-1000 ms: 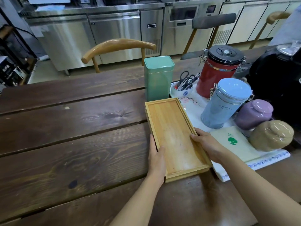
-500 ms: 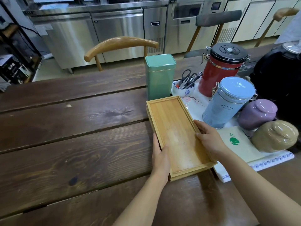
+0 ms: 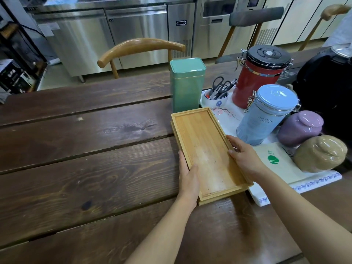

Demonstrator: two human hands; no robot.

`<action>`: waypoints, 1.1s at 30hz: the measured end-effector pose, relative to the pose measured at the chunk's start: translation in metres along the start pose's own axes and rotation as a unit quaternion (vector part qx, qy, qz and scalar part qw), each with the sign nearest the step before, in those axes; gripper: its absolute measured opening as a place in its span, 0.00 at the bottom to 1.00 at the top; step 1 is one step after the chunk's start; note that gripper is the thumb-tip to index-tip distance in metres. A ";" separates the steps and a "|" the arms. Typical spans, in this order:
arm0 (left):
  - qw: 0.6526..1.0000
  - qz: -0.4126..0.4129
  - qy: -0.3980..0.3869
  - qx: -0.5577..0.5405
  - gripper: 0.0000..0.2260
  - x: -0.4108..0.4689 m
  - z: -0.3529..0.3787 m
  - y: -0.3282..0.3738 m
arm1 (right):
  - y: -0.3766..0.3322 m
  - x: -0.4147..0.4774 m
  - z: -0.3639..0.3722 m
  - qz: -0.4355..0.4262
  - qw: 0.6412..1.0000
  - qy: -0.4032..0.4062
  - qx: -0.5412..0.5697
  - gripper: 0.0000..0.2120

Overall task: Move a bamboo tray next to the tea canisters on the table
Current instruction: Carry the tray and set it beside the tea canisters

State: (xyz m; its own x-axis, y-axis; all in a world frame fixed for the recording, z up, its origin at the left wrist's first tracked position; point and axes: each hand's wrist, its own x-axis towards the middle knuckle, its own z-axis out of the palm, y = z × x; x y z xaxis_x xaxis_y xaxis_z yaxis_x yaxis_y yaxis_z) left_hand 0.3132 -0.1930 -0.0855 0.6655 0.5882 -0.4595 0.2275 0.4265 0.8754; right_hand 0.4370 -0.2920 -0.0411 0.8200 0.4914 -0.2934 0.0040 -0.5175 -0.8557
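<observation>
On the dark plank table (image 3: 76, 153), the bamboo tray (image 3: 207, 149) lies beside the canisters, its far end near the green tin (image 3: 187, 86). Left hand (image 3: 188, 178) and right hand (image 3: 243, 159) each clasp a long edge. Risk, judged: pushing rightward could ride the tray onto the white mat (image 3: 276, 189) or nudge the blue canister (image 3: 264, 115), toppling it. Blue canister lettering reads roughly "CARTWRIGHT"; second line too small to read.
</observation>
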 end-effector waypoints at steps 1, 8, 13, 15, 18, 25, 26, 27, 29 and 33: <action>1.000 0.001 0.001 0.001 0.28 0.000 0.000 0.000 | 0.000 0.000 0.000 0.002 1.000 0.000 0.003 0.25; 1.000 -0.006 0.008 0.001 0.28 -0.002 0.003 0.000 | 0.000 0.000 -0.001 0.015 1.000 -0.006 0.010 0.25; 1.000 -0.012 0.011 0.009 0.28 -0.005 0.004 0.000 | 0.002 -0.002 -0.002 0.022 1.000 -0.003 0.022 0.25; 1.000 -0.012 0.010 0.009 0.28 -0.005 0.004 0.001 | 0.002 -0.002 -0.002 0.021 1.000 -0.003 0.022 0.25; 1.000 -0.012 0.011 0.013 0.28 -0.005 0.004 0.002 | 0.002 -0.002 -0.001 0.022 1.000 -0.002 0.020 0.25; 0.999 -0.022 0.015 0.026 0.27 -0.009 0.001 0.009 | -0.002 -0.005 -0.001 0.034 0.999 0.005 -0.019 0.25; 0.999 -0.023 0.019 0.034 0.27 -0.012 -0.001 0.012 | -0.004 -0.007 -0.001 0.032 0.998 0.018 -0.042 0.25; 0.998 -0.019 0.025 0.047 0.27 -0.014 -0.004 0.016 | -0.007 -0.009 0.000 0.026 0.997 0.031 -0.067 0.25; 0.995 0.003 0.044 0.094 0.27 -0.018 -0.015 0.027 | -0.017 -0.014 0.004 -0.002 0.992 0.050 -0.112 0.25; 0.974 0.049 0.068 0.212 0.24 -0.026 -0.065 0.054 | -0.049 -0.022 0.026 -0.080 0.976 0.054 -0.193 0.23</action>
State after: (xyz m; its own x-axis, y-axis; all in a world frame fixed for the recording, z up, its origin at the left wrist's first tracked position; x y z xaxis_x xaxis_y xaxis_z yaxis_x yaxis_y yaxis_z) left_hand 0.2622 -0.1409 -0.0358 0.6048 0.7101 -0.3605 0.4596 0.0585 0.8862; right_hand 0.4040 -0.2593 -0.0041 0.8468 0.5215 -0.1051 0.3350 -0.6762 -0.6561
